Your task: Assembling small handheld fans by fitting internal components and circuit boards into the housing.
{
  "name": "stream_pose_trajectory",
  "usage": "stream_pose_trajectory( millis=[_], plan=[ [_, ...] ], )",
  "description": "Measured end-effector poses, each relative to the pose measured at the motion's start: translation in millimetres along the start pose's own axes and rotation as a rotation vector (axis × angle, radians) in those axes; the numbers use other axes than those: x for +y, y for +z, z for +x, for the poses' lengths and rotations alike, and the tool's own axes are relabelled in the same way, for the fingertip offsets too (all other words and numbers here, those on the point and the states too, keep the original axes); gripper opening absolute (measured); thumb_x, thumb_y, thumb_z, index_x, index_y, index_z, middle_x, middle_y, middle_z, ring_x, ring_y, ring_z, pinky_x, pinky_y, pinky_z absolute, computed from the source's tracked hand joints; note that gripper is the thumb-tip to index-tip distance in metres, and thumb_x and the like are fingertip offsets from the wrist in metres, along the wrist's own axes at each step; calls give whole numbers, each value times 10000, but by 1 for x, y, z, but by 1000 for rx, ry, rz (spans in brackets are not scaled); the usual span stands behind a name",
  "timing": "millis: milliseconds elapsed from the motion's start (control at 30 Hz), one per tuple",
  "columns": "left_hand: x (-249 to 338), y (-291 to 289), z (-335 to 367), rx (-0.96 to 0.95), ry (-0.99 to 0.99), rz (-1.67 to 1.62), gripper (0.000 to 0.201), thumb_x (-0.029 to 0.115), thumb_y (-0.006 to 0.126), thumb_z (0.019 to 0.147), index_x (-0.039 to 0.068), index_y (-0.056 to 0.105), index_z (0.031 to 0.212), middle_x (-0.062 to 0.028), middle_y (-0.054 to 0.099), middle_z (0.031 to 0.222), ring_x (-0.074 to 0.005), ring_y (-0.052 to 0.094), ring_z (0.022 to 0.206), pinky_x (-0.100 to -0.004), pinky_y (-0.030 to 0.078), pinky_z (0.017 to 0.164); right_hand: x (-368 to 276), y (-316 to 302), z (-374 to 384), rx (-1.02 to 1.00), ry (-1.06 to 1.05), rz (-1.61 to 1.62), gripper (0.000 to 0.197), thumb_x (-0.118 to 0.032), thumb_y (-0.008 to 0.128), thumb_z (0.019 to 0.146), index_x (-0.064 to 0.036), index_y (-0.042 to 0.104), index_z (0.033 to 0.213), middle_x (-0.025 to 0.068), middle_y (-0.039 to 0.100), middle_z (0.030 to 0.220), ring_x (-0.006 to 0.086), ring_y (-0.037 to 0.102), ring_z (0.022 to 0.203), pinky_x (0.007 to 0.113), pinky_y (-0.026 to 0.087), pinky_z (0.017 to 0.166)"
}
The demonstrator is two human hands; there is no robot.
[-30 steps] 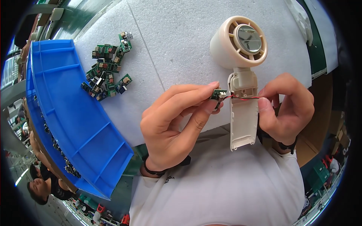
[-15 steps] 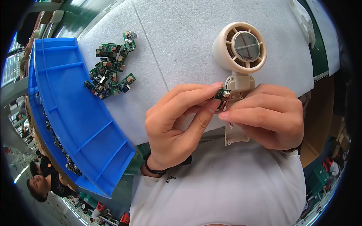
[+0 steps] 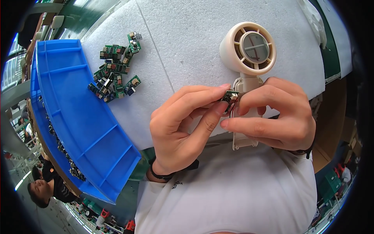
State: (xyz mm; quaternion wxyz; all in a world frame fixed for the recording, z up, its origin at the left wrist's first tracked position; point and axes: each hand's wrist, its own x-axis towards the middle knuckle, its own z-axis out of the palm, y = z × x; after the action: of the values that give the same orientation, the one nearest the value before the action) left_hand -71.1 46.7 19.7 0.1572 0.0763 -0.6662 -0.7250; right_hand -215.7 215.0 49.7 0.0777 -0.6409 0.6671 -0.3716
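Between thumb and fingertips, my left hand (image 3: 177,126) pinches a small green circuit board (image 3: 228,100) with a pale connector on it. Thin red and dark wires (image 3: 232,110) hang from that connector. My right hand (image 3: 282,117) is beside the wires, its thumb and index finger spread apart with nothing visibly gripped between them. Beyond my hands lies a cream handheld fan (image 3: 229,52), its round grille facing up. Its opened handle (image 3: 244,142) runs toward me, partly hidden under my right hand.
A heap of green circuit boards (image 3: 113,70) lies on the white foam sheet (image 3: 187,43) at left. Next to it stands a long blue plastic bin (image 3: 89,121), more boards (image 3: 64,146) along its far-left side. A cardboard box (image 3: 331,121) is at right; a person (image 3: 44,189) appears lower left.
My right thumb and index finger have parted from the wires, and the right hand has opened out. The left hand keeps the board in nearly the same place.
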Motion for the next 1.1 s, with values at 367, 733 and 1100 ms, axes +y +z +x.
stream_pose_trajectory(
  millis=[367, 733, 1100],
  plan=[
    [3, 5, 0, 40, -19, -16, 341, -181, 632, 883, -67, 674, 1202, -175, 672, 1129, -210, 709, 995, -291, 601, 857, -2, 13, -7, 308, 195, -96, 209, -60, 781, 671, -62, 697, 862, 48, 611, 860, 177, 515, 756, 263, 411, 601],
    [-3, 8, -2, 53, 53, 79, 330, -181, 659, 861, -53, 702, 1162, -187, 691, 1100, -204, 722, 906, -286, 601, 780, -8, 34, -10, 431, 373, -15, 170, -50, 768, 724, -46, 692, 876, 38, 584, 831, 157, 500, 748, 261, 436, 614],
    [-10, 10, -5, 74, 164, 153, 345, -178, 689, 835, -39, 713, 1150, -201, 694, 1098, -222, 723, 895, -287, 607, 749, -8, 36, -8, 540, 190, -314, 215, -22, 770, 720, -77, 732, 924, 7, 604, 832, 162, 496, 728, 257, 408, 556]
  ],
)
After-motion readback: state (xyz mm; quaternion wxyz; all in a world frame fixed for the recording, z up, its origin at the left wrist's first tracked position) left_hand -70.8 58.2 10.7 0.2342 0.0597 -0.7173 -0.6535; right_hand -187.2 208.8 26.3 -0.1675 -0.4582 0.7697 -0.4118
